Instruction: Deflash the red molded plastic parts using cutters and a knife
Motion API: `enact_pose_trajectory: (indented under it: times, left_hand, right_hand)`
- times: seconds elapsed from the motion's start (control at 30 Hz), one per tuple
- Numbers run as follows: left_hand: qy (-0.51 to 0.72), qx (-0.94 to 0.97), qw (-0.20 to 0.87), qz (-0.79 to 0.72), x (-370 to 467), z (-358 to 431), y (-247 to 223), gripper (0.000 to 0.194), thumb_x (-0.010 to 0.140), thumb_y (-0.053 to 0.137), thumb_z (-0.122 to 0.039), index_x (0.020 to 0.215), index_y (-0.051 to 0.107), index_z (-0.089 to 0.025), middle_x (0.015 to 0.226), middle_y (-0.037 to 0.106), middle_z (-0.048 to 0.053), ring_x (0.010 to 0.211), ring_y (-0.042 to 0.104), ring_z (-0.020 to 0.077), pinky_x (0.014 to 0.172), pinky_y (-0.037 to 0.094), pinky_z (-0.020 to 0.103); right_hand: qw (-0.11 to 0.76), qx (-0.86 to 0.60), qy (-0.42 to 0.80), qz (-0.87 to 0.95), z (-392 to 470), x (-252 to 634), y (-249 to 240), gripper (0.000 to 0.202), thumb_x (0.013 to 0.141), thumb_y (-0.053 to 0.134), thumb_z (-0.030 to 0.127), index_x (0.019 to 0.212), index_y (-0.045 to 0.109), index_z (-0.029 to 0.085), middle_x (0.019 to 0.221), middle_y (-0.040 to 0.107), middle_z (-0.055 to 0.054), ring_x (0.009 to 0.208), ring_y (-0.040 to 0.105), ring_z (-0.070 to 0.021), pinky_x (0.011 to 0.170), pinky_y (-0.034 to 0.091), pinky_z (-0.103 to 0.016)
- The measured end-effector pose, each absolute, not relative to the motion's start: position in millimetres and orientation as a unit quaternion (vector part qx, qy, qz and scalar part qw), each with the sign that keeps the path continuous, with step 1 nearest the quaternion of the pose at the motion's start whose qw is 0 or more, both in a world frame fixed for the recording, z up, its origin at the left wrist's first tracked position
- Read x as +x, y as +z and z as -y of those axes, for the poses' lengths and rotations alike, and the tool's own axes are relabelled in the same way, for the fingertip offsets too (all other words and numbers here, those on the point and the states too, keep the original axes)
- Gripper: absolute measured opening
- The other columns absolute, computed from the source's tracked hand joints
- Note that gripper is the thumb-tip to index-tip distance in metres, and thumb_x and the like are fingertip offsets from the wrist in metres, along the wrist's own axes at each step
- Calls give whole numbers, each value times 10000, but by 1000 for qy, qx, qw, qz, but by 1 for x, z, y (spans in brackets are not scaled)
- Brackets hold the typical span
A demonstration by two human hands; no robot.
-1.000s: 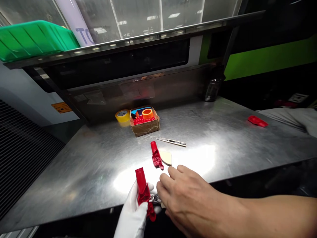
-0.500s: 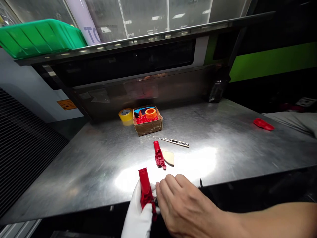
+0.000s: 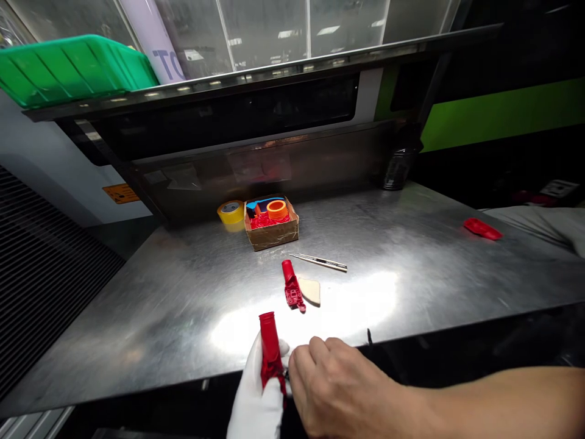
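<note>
My left hand [image 3: 258, 393], in a white glove, is closed around a red plastic part [image 3: 270, 341] with a tubular end pointing up and away. Bare and curled into a fist, my right hand [image 3: 338, 384] sits just right of that part. A small dark metal tip shows between the fist and the red part; the rest of what the fist holds is hidden by the fingers. Beyond my hands lies a similar red plastic part [image 3: 292, 289] on the metal table. It touches or nearly touches a cream wedge-shaped piece [image 3: 310, 292]. Behind them rests a slim silver utility knife [image 3: 320, 262].
A cardboard box [image 3: 275, 235] with red bits and an orange tape roll stands farther back, beside a yellow tape roll [image 3: 231, 212]. Another red piece [image 3: 482, 229] lies at the right. A dark bottle [image 3: 397, 164] stands back right; a green bin [image 3: 75, 70] sits on the shelf.
The red part in my left hand has turned more upright and shifted slightly right. My right fist has dropped a little, staying close beside it.
</note>
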State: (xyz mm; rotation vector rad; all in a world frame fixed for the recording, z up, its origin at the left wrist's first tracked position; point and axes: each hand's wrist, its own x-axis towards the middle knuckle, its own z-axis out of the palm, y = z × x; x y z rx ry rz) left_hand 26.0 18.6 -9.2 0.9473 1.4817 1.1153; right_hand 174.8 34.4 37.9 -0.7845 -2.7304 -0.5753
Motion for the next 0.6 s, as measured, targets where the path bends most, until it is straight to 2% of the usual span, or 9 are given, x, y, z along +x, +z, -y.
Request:
enact_pose_trajectory:
  times: [0.13,0.4,0.6]
  left_hand:
    - [482,397,536,-569,26,-22,-11,333,718,559,-128,1046,599,-171,977,706,54,903,634,271,716,472,317]
    - [470,401,550,-562,26,-25,-6,329,742,532,-111,1058,598,-174,909,700,38,932,619,269,739,452,315]
    - [444,387,550,-593,25,-29,-6,343,713,543,-152,1055,571,-175,813,690,25,679,609,222,622,433,310]
  right_hand:
    - [125,-302,-213,921,-35,175,40,86,744,472,174,679,525,156,596,432,-43,508,355,-178,420,202,-313]
    - [128,-322,-221,912,-36,172,42,107,754,438,167,708,533,148,614,434,-51,531,341,-183,459,220,-321]
    - [140,-316,-215,913,-37,171,35,140,786,444,192,661,499,159,590,425,-45,509,335,-171,442,198,-312]
